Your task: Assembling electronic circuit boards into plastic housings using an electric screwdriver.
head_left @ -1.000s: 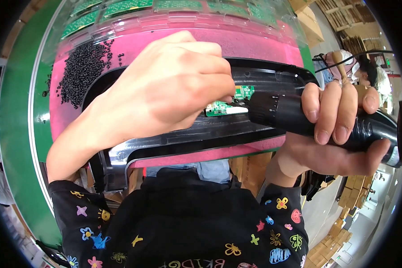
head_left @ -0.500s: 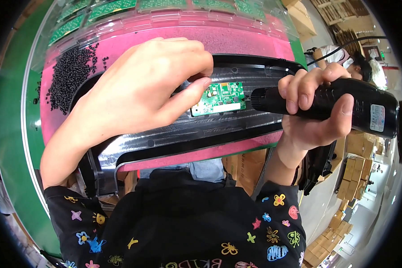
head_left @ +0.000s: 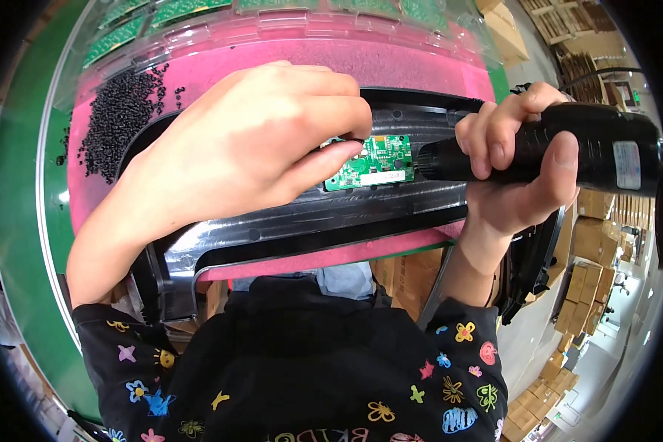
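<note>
My right hand (head_left: 519, 158) is wrapped round a black electric screwdriver (head_left: 604, 144), held nearly level. Its ribbed nose points left, and its tip meets the right edge of a green circuit board (head_left: 383, 160). The board lies inside a long black plastic housing (head_left: 295, 228). My left hand (head_left: 272, 132) reaches over the housing, thumb and forefinger pinched above the board's left part. A tiny dark bit shows at those fingertips, too small to name. The hand hides the board's upper left corner.
Loose small black screws (head_left: 118, 121) lie heaped on the pink mat (head_left: 265, 60) at the left. Clear plastic trays (head_left: 313, 28) with more green boards stand along the back. Cardboard boxes (head_left: 582, 291) are stacked on the floor at the right.
The screwdriver's rear end has swung up, away from me, while its nose stays by the board's right edge. My left fingertips have shifted slightly right, and a dark bit now shows between them.
</note>
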`<state>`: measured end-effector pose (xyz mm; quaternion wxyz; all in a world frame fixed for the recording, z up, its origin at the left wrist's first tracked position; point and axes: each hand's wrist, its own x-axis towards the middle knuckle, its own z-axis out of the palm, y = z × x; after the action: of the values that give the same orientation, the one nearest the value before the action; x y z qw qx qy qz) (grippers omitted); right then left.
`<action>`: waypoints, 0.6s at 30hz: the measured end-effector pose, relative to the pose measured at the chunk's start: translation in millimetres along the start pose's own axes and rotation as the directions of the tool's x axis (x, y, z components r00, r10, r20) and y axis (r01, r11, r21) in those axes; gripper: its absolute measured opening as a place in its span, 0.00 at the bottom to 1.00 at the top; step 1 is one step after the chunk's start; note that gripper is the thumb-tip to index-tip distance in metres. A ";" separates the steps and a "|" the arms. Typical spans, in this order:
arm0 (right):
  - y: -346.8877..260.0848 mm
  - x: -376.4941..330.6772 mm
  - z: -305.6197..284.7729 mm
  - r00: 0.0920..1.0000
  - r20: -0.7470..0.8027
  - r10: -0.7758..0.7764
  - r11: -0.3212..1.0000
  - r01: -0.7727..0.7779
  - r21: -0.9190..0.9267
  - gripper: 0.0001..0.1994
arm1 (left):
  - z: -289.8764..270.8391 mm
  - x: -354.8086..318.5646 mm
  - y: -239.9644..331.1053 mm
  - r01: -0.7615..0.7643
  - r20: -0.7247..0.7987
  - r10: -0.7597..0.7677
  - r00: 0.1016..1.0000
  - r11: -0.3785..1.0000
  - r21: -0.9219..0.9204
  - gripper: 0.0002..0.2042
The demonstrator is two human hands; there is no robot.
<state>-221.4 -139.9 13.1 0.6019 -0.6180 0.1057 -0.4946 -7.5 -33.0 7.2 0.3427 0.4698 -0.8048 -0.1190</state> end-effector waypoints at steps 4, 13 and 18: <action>-6.6 -1.6 2.7 1.000 0.017 -0.005 0.991 0.002 0.137 0.23 | 0.8 -2.3 -0.4 -0.019 0.016 0.019 1.000 1.000 -0.018 0.07; -51.4 0.4 25.6 0.988 0.091 -0.122 0.870 0.062 0.490 0.17 | -2.1 -2.8 4.8 -0.120 0.029 0.119 0.993 0.990 0.077 0.08; -52.8 1.9 28.1 0.981 0.056 -0.186 0.857 0.134 0.497 0.18 | -2.9 1.0 2.2 -0.179 0.023 0.178 0.984 0.983 0.049 0.08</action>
<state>-224.3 -109.9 64.9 0.7004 -0.4759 -0.1059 -0.5212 -7.4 -32.3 11.0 0.3327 0.4033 -0.8494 -0.0717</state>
